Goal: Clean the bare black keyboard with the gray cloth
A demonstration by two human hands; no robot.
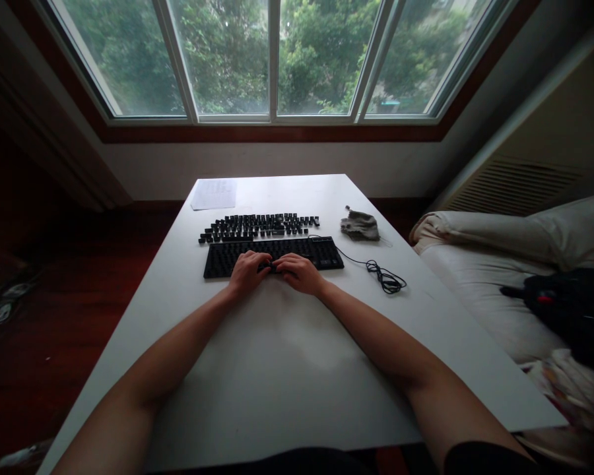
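Note:
A black keyboard [321, 253] lies across the middle of a white table [277, 369]. Rows of loose black keycaps [257, 225] are laid out just behind it. My left hand [246, 272] and my right hand [301, 273] meet at the keyboard's front edge, near its middle. Both have their fingers curled, and the fingertips come together over a small dark spot that I cannot make out. The keyboard's black cable [385, 280] runs off to the right and ends in a loose coil on the table.
A crumpled grey cloth [360, 226] lies right of the keycaps. A sheet of paper [214, 194] sits at the far left corner. A bed with pale covers [480, 284] and a black bag [574, 310] stands at the right. Windows fill the far wall.

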